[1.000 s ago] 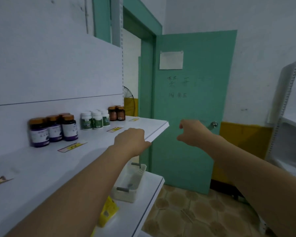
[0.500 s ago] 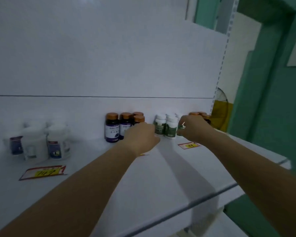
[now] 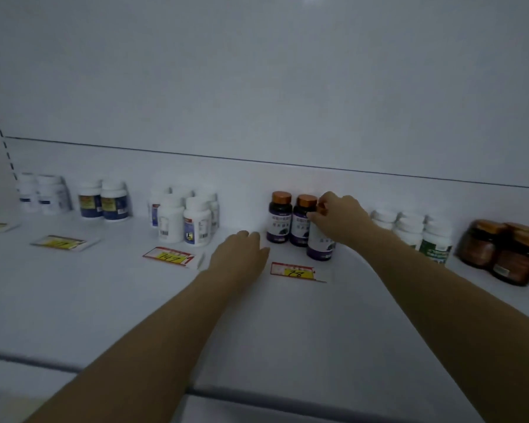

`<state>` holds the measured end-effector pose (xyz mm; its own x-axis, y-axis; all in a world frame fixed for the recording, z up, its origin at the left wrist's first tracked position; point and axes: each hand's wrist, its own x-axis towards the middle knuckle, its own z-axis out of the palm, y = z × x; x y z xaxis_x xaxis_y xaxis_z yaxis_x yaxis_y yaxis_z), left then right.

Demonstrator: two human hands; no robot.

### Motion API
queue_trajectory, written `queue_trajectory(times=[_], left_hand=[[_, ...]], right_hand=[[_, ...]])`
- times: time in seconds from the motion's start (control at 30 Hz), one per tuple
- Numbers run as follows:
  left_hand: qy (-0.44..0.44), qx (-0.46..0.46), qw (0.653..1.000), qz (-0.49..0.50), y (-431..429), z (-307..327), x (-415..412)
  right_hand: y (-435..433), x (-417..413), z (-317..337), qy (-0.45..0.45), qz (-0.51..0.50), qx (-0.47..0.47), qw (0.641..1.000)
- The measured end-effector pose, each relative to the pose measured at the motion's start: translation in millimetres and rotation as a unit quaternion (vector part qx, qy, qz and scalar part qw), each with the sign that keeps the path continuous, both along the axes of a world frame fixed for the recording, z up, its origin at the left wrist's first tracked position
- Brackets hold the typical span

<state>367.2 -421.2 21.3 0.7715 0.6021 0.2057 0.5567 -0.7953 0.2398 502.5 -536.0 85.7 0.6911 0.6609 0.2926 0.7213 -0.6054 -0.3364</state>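
Three dark purple bottles with copper caps stand near the back of a white shelf (image 3: 135, 315). My right hand (image 3: 339, 218) grips the top of the nearest purple bottle (image 3: 319, 247), its fingers curled over the cap. The other two purple bottles (image 3: 280, 219) stand just left of it, upright. My left hand (image 3: 242, 254) lies low over the shelf to the left of the bottles, fingers together and fairly straight, holding nothing. A red and yellow price tag (image 3: 297, 272) lies flat in front of the purple bottles.
Further along the shelf stand white bottles with dark labels (image 3: 185, 222), blue-labelled bottles (image 3: 104, 201) and more white ones (image 3: 43, 193) at far left. Right of my hand are white green-labelled bottles (image 3: 434, 239) and brown jars (image 3: 507, 257). Another price tag (image 3: 168, 257) lies nearby.
The view has swung left along the shelf. My right hand has reached forward and taken hold of the front purple bottle's cap. My left hand has lowered toward the shelf with its fingers straightened.
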Motion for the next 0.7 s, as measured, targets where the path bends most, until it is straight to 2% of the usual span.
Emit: queue_trajectory(times=[0.23,0.33,0.57,0.7], left_hand=[[0.120,0.020,0.992,-0.032,6,-21,9],[0.129,0.018,0.991,-0.030,6,-22,8],[0.114,0.004,0.993,-0.027,5,-21,8],[-0.001,-0.073,0.997,-0.019,-1,-10,3]], right_hand=[[5,2,-27,-0.007,-0.005,0.128,0.992],[5,5,-33,0.006,-0.009,0.179,0.984],[4,12,-28,0.001,0.020,0.205,0.979],[4,9,-16,0.023,0.040,0.225,0.973]])
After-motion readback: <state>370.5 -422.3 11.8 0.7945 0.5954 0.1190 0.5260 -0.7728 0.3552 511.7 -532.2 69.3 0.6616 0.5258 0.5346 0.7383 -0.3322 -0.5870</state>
